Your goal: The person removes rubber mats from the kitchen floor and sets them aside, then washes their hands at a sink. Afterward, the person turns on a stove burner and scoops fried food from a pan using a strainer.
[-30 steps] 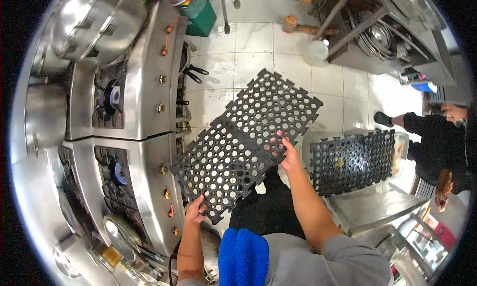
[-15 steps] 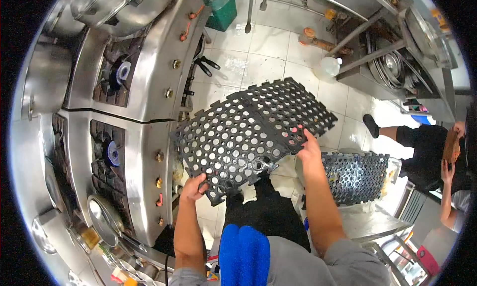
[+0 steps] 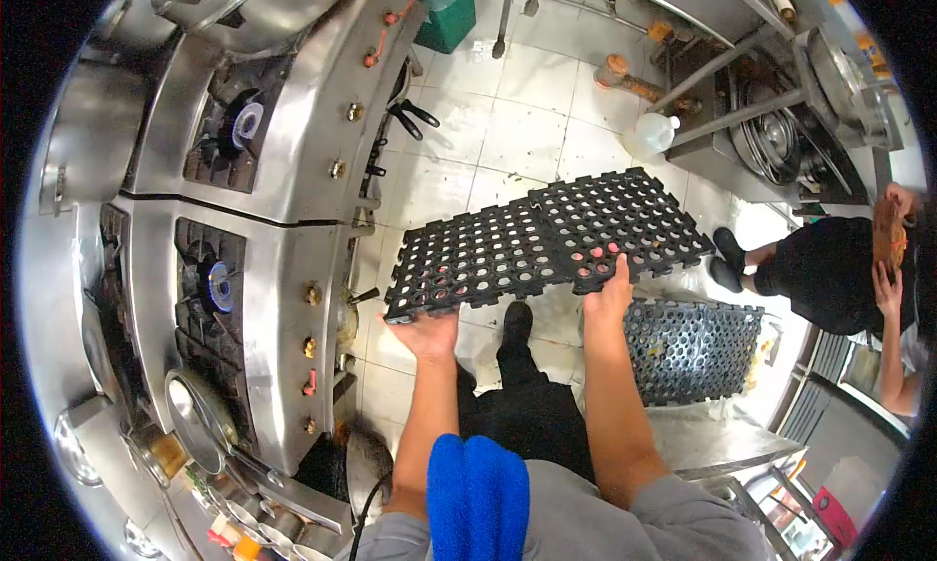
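A black perforated rubber floor mat (image 3: 549,231), made of two joined sections with toothed edges, is held up in front of me over the tiles. My left hand (image 3: 429,333) grips its near edge at the left, with the fingers under the mat. Further right, my right hand (image 3: 609,290) holds the same near edge, thumb on top and fingertips showing through the holes. A second mat of the same kind (image 3: 693,352), wet and shiny, lies to the right of my right forearm.
Gas stoves (image 3: 322,180) with lit burners line the left side, with a pan (image 3: 200,420) on top. A green bin (image 3: 447,20) stands at the far end. A plastic jug (image 3: 652,132) is beside the metal shelving. At right, another person (image 3: 830,268) holds a wooden board.
The mat has swung round and to the right, its left end moving farther from my body. My left hand has moved right and forward with it, its fingers now under the edge.
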The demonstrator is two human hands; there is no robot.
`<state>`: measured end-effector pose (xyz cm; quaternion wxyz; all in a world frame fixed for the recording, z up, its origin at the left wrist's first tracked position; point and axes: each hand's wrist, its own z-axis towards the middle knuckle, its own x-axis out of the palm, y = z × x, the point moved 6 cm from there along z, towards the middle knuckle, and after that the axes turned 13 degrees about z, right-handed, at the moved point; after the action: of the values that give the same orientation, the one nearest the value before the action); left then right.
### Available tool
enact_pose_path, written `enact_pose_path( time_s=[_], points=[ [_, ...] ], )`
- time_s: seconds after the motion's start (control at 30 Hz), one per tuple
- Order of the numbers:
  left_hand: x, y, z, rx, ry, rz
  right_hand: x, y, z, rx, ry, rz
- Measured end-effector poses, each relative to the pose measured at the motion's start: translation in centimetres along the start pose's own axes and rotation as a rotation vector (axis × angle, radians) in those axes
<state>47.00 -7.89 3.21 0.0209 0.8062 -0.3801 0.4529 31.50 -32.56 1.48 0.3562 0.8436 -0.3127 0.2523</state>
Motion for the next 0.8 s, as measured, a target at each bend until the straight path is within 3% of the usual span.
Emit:
enact_pose_path(
  time_s=[0.03,0.1,0.17,0.2,0.23,0.3,0.37,0.43,0.5,0.63,0.7,0.8],
  points=[
    [-0.5,0.5,-0.6,0.046,-0.173,-0.051,-0.9,0.0,0.1,0.017,-0.037,-0.004],
    [-1.0,1.9,-0.7,-0.002,-0.177,-0.189,-2.7,-0.7,0.6,0.037,-0.103,0.099],
    [0.5,2.4,-0.6,-0.015,-0.057,0.070,-5.1,-1.4,1.1,0.002,-0.115,0.014],
    [0.8,3.0,-0.4,-0.027,-0.349,0.431,-5.3,-1.7,0.3,0.005,-0.126,0.020],
    [-0.5,4.1,0.7,-0.078,-0.424,0.660,-5.1,-1.8,-0.7,-0.040,-0.199,-0.005],
    [-4.3,7.3,3.0,-0.322,-0.473,0.472,-5.6,-2.4,-1.6,-0.081,-0.280,-0.025],
    [-10.4,7.8,6.4,-0.355,-0.477,0.352,-6.8,-2.2,-1.5,-0.178,-0.328,-0.116],
    [-10.0,8.2,5.5,-0.384,-0.485,0.224,-6.7,-1.8,-1.8,-0.185,-0.350,-0.122],
    [-8.4,7.3,3.1,-0.116,-0.430,0.410,-7.7,-2.1,-0.8,-0.082,-0.341,-0.118],
    [-7.5,7.2,1.8,-0.108,-0.306,0.200,-8.4,-2.1,1.2,0.015,-0.236,-0.205],
    [-7.4,7.4,2.0,-0.080,-0.305,0.194,-7.2,-3.3,1.6,0.135,-0.259,0.070],
    [-7.8,7.8,2.7,-0.019,-0.337,0.027,-4.5,-4.3,2.1,0.131,-0.267,0.105]
  ],
)
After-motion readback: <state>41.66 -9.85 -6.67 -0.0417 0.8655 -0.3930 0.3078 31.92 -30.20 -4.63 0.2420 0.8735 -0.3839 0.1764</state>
